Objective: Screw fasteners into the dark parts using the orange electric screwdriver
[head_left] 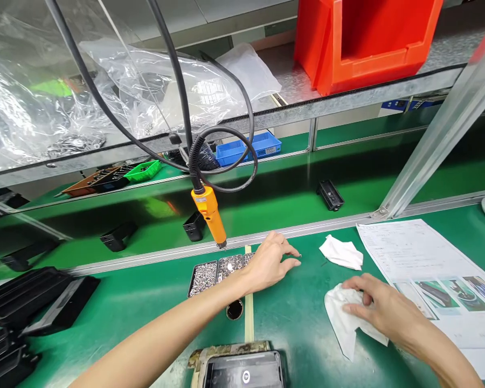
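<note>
Cloth comes first: a white crumpled cloth (345,319) lies on the green bench mat (303,323), low and right of centre. The right hand (382,308) lies flat on it with fingers spread, pressing down rather than closing round it. The hand covers the cloth's right part.

The left hand (269,265) reaches forward across the mat. Its forefinger and thumb are drawn near together at a tiny dark speck (300,255). The speck is too small to identify, and I cannot tell whether the fingertips pinch it or only touch it.

The hand hides the right end of a shallow grey metal tray of small silver screws (210,275). An orange electric screwdriver (209,213) hangs tip down just above that tray on black cables.

A second, smaller white folded cloth (341,252) lies beyond the right hand, apart from both hands. To the right lies a printed white instruction sheet with photographs (412,256), its text too fine to read and its lower corner cut off.

At the bottom edge a black flat device in a taped frame (242,369) shows only its upper part.
</note>
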### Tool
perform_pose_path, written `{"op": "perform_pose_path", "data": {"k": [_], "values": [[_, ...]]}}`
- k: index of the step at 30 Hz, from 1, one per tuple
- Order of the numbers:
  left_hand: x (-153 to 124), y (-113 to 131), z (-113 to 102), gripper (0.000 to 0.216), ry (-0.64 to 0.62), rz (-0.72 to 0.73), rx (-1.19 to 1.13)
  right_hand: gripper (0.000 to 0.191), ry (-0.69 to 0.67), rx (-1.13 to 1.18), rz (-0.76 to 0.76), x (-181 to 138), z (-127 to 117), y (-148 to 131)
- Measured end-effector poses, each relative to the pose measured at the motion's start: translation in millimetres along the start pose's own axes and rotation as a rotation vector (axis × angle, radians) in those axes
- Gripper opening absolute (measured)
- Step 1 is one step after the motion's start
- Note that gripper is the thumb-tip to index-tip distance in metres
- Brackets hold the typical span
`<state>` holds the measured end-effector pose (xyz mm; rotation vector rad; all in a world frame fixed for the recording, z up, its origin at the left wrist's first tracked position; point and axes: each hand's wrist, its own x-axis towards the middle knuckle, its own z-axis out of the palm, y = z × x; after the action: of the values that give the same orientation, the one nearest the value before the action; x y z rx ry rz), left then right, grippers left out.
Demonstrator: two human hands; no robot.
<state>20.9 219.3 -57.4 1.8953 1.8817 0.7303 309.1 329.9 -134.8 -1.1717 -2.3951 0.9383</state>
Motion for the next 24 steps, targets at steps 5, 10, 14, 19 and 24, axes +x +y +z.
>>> {"op": "perform_pose_path", "data": {"k": [5, 10, 14, 19, 24], "values": [[-33.9, 13.0, -6.0, 0.023, -0.039, -0.177, -0.241, 0.023, -0.148, 0.178, -0.007, -8.4, 1.5, -28.7], [-47.4, 33.7, 17.6, 0.049, -0.164, -0.253, -0.559, 0.043, -0.219, 0.547, 0.007, -15.7, 16.1, -76.9], [-54.3, 39.3, 21.9, 0.041, -0.115, -0.301, -0.596, 0.047, -0.236, 0.688, 0.013, -20.6, 21.0, -95.5], [-68.6, 28.8, 8.0, 0.020, -0.084, -0.333, -0.473, 0.045, -0.212, 0.677, 0.036, -22.7, 11.3, -96.7], [-84.6, 22.9, -0.9, 0.028, -0.119, -0.294, -0.304, 0.046, -0.394, 0.807, 0.030, -31.5, 11.4, -99.4]]}}
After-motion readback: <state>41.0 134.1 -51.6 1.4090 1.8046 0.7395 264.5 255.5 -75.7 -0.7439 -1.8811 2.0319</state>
